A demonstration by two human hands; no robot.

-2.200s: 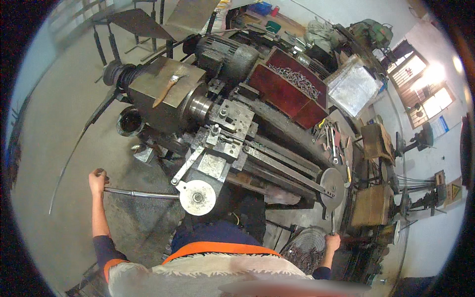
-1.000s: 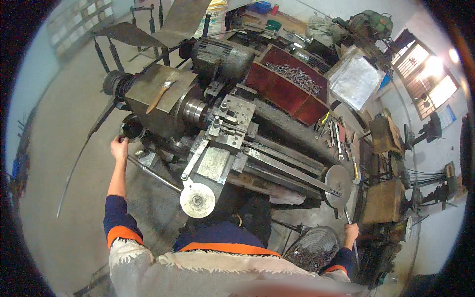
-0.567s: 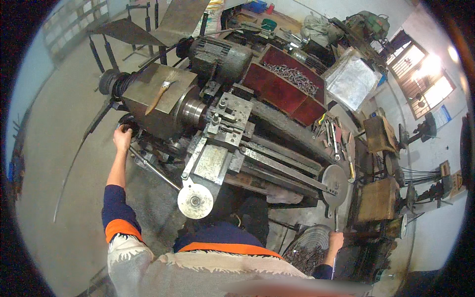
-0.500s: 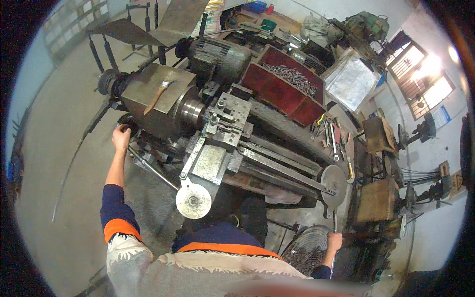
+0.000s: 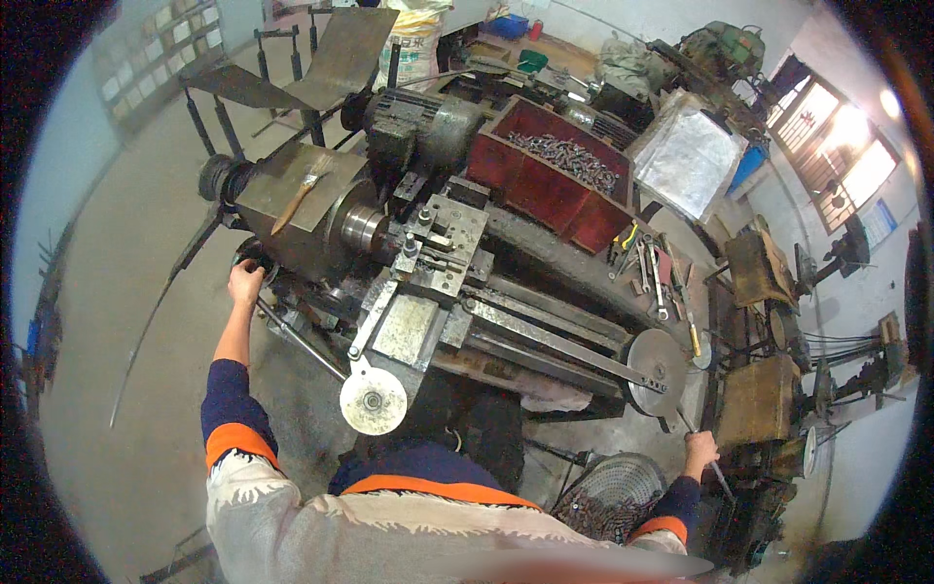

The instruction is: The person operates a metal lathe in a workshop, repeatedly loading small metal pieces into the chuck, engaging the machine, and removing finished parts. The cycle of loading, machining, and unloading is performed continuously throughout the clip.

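I stand in front of an old metal lathe [image 5: 457,292]. My left hand [image 5: 244,283] reaches out to the lower left corner of the grey headstock [image 5: 306,209]. Its fingers are curled on a dark round part [image 5: 255,255] there. Far to the right my right hand [image 5: 700,451] is closed around a thin metal rod [image 5: 718,474], just below the round grey disc [image 5: 654,362] at the lathe's right end. A pale handwheel [image 5: 373,401] hangs on the carriage [image 5: 413,326] close to my chest. The tool post [image 5: 443,234] sits beside the spindle [image 5: 362,229].
A red bin [image 5: 545,190] of small metal parts stands behind the lathe bed. Hand tools [image 5: 650,268] lie on the bed's right. A wire basket [image 5: 615,487] with scrap sits on the floor by my right arm. Long metal strips [image 5: 161,302] lean at the left.
My left hand left a long rod low on the left, rose to the headstock's lower left corner and stays there. My right hand kept near the lathe's right end.
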